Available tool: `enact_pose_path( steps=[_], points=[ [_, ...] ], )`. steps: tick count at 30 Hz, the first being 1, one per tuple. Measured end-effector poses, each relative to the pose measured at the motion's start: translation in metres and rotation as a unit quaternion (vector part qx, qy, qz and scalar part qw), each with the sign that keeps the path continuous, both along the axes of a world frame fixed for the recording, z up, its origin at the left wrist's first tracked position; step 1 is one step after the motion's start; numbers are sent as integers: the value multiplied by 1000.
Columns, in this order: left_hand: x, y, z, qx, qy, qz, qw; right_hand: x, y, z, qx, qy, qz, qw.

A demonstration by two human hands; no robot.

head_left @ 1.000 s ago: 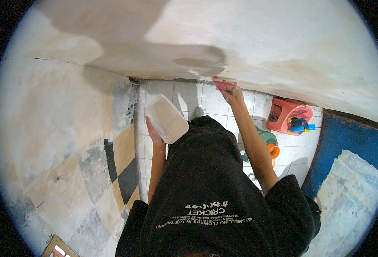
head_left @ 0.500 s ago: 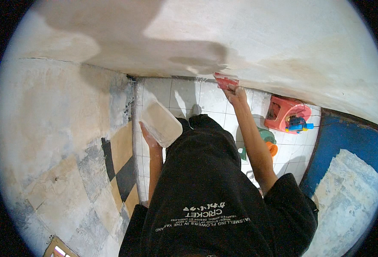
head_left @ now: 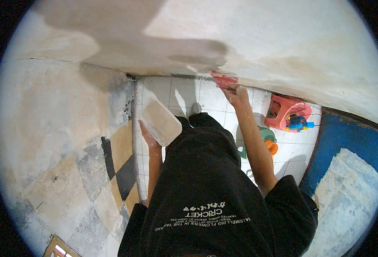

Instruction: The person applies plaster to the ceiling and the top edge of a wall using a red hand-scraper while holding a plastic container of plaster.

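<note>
My right hand (head_left: 237, 94) is closed round a red putty spreader (head_left: 224, 79), whose edge is at the pale plastered wall (head_left: 257, 38) in front of me. Whitish smears cover the spreader and my fingers. In my left hand (head_left: 148, 136) is a shallow, off-white rectangular container (head_left: 161, 122), held at one side and low beside my body. Pale matter coats its inside; how much it holds I cannot tell. A darker, damp-looking patch shows on the wall just above the spreader, partly under my arm's shadow.
A pink plastic stool (head_left: 283, 112) with a blue-and-yellow item (head_left: 299, 123) stands on the white tiled floor (head_left: 154, 88) at right. Green (head_left: 266, 135) and orange (head_left: 272, 147) plastic things lie nearer. A blue panel (head_left: 334, 137) is at far right, a patchy plastered wall (head_left: 52, 128) at left.
My right hand and the spreader have shifted very slightly left and tilted a little against the wall. The left hand and container stay almost in place.
</note>
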State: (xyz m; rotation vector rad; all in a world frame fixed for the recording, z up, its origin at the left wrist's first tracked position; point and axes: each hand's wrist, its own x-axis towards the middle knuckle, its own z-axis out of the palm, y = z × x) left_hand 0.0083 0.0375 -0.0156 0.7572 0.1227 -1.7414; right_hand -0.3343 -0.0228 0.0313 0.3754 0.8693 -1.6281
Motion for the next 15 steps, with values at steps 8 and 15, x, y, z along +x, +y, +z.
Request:
enact_pose_path(
  steps=[8,15],
  points=[
    [8,4,-34,-51,-8,-41,998,-31,-37,-77,-37,-48,-69,996],
    [-9,6,12,-30,-106,-55,992,-9,20,-6,-86,54,-49,994]
  ],
)
